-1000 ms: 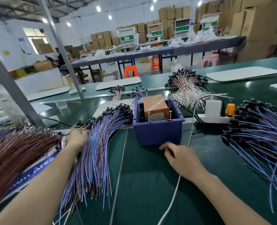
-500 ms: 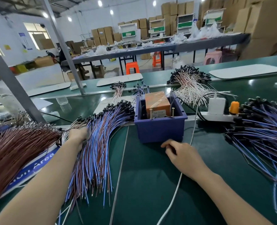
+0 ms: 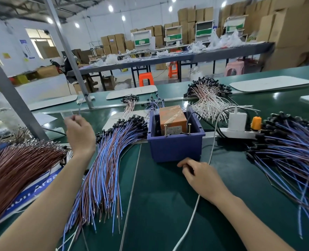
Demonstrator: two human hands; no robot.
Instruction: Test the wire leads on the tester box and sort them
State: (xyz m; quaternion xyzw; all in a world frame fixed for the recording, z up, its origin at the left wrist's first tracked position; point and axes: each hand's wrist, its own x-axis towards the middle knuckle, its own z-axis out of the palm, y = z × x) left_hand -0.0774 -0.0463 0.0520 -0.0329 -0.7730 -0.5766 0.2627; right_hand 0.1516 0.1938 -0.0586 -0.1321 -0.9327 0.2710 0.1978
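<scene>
An orange tester box (image 3: 172, 116) sits in a blue bin (image 3: 175, 149), with two upright screws at the bin's front rim. Left of the bin lies a fan of blue and brown wire leads (image 3: 104, 169) with black caps. My left hand (image 3: 80, 133) is raised above the table between that fan and a brown lead bundle (image 3: 14, 169). Its fingertips pinch what looks like a thin, blurred wire lead (image 3: 79, 110). My right hand (image 3: 202, 178) rests on the green mat just in front of the bin, fingers loosely curled, holding nothing.
Another heap of blue leads (image 3: 285, 160) covers the right side. White and brown leads (image 3: 209, 100) lie behind the bin. A power strip (image 3: 238, 134) with a white plug sits right of the bin, its white cable (image 3: 189, 223) running under my right hand. A thin metal rod (image 3: 132, 192) crosses the mat.
My left hand has lifted off the leads between the two left bundles and risen toward the back. My right hand has stayed in front of the bin.
</scene>
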